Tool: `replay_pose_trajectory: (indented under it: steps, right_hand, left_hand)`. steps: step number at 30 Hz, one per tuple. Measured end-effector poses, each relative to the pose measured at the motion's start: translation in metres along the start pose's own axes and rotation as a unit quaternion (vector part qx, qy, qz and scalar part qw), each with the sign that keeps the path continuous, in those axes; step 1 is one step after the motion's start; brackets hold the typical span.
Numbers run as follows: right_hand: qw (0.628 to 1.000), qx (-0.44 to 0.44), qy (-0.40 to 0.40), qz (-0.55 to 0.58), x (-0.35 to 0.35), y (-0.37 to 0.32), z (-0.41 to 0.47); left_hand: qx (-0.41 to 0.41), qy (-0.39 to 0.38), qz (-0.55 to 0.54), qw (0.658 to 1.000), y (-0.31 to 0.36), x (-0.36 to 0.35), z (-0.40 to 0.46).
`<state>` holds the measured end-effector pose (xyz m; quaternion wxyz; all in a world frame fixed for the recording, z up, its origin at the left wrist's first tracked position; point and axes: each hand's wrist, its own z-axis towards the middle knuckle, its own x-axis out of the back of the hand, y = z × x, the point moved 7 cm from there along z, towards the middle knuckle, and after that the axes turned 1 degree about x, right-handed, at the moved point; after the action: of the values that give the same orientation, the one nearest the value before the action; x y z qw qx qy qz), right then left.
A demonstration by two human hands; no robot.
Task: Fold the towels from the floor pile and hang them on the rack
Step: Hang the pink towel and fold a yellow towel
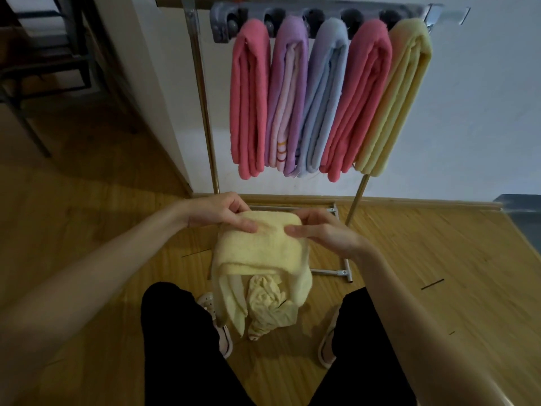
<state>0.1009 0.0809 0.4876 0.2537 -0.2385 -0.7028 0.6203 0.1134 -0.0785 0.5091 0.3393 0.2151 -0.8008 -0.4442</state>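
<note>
Now both hands, left (221, 212) and right (319, 230), grip a yellow towel's (260, 247) top fold above the floor pile (269, 309), before the rack (322, 22) holding five towels.

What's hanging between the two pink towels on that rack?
In the head view, two folded towels hang between the left pink towel and the right pink towel: a purple towel, then a light blue towel.
</note>
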Motion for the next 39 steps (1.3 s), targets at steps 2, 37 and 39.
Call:
replay_pose_trajectory:
  steps: [2, 37, 39]
  right_hand:
    - [1.000, -0.004, 0.023, 0.013, 0.013, -0.004, -0.003]
    - [0.764, 0.189, 0.267, -0.556, 0.029, -0.248, 0.178]
    - [0.769, 0.187, 0.287, -0.540, 0.027, -0.249, 0.191]
  left_hand:
    - [0.001, 0.033, -0.004, 0.999, -0.013, 0.009, -0.005]
    - [-0.074, 0.590, 0.491, 0.637, 0.119, 0.242, -0.073]
    - [-0.063, 0.595, 0.502, 0.624, 0.122, 0.255, -0.071]
